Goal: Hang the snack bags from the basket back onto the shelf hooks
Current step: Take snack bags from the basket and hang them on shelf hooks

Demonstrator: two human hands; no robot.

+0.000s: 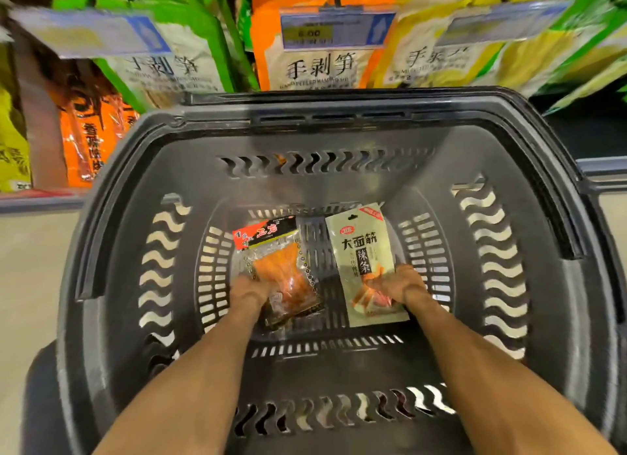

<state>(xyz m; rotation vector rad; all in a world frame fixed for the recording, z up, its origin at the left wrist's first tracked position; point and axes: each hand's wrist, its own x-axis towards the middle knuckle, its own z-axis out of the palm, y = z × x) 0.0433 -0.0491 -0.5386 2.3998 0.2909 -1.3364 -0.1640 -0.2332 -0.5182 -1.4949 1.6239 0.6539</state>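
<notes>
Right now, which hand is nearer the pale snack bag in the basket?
Right. The right hand is on the lower part of the pale snack bag; the left hand is apart, on the orange bag beside it.

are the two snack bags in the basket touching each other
Apart. The head view shows a strip of basket floor between the clear orange bag and the beige bag.

The left hand (249, 291) covers a bottom corner of the clear bag (281, 268) and the right hand (397, 285) covers part of the pale bag (364, 247), and the fingers (380, 284) are too small and fuzzy to show if they hold or just touch. The hanging bags (315, 67) up top are blurry and cut off by the top edge, and their price tags (336, 30) are mostly too smeared to read. The near side of the basket (112, 237) runs off the bottom edge.
</notes>
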